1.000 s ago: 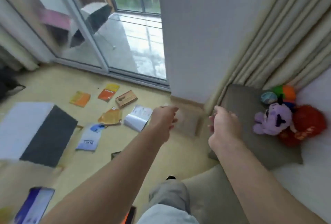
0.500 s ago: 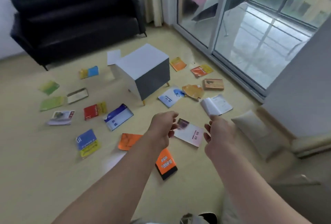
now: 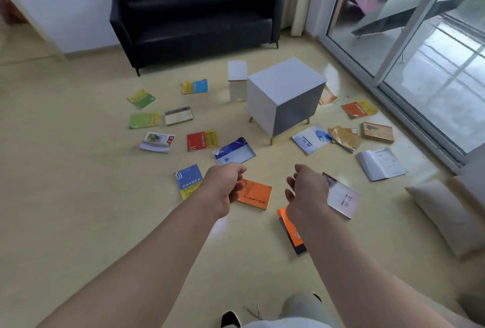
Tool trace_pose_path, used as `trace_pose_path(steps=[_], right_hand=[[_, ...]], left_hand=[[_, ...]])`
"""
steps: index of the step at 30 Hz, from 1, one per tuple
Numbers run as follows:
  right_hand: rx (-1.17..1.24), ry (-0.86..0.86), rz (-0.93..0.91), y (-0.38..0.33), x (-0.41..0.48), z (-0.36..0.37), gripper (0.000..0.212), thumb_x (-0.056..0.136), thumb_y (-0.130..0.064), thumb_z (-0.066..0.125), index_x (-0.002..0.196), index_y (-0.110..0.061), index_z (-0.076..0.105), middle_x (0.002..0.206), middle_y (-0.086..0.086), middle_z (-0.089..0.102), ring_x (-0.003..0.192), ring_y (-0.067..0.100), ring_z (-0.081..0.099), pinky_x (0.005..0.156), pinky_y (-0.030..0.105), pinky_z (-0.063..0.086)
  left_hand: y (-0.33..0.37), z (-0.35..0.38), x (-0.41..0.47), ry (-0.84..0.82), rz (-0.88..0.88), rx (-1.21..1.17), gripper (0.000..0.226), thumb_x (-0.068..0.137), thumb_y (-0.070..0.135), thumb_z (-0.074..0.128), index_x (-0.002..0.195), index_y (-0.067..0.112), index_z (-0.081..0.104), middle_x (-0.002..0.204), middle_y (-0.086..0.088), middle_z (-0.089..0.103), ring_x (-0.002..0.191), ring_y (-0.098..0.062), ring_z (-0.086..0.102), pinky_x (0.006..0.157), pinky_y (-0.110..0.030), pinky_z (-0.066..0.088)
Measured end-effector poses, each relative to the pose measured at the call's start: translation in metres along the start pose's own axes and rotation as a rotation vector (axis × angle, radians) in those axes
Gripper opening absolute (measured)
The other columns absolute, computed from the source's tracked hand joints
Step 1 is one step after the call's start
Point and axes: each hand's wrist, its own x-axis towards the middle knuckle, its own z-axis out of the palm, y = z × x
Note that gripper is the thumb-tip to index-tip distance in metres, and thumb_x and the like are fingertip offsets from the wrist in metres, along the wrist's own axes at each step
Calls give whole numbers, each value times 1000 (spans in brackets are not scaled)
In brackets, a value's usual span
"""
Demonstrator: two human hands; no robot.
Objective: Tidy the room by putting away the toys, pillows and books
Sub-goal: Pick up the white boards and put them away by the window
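Books [image 3: 202, 141] lie scattered over the floor [image 3: 78, 196] under a person's outstretched left hand [image 3: 225, 187] and right hand [image 3: 307, 192], both empty, fingers loosely curled. An orange book [image 3: 253, 195] lies beneath the left hand, a white book [image 3: 342, 199] beside the right. Beyond stand a small cabinet [image 3: 286, 96] and a black sofa [image 3: 194, 12]; a pillow [image 3: 446, 217] lies at the floor's right edge.

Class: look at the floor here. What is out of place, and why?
Books lie scattered over the floor around the white cabinet, one white book splayed open near the sliding door. A pillow also lies on the floor at the right.
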Motion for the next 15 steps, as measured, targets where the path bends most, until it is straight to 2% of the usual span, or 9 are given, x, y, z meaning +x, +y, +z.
trace_pose_path(steps=[6,12,15], right_hand=[[-3,-3,-61,21,-25,70,9,98,-20,59,107,-18,60,89,-1,59,84,14,59,79,34,47],[26,-63,-69,16,-17,160,11,98,-17,57,109,-15,58,82,-1,56,72,13,49,76,33,42],[66,-87,-53,1,3,211,15,99,-17,58,113,-13,57,82,-1,56,69,11,52,70,30,44]], left_hand=[[43,-71,18,-34,114,2,13,94,21,65,104,13,65,89,-1,59,70,-15,55,59,-29,41],[98,-109,70,-48,144,5,8,95,21,65,89,16,63,88,0,58,67,-14,54,59,-28,40],[135,-124,110,-28,176,48,8,96,20,64,88,15,63,85,-1,58,64,-13,52,58,-28,40]])
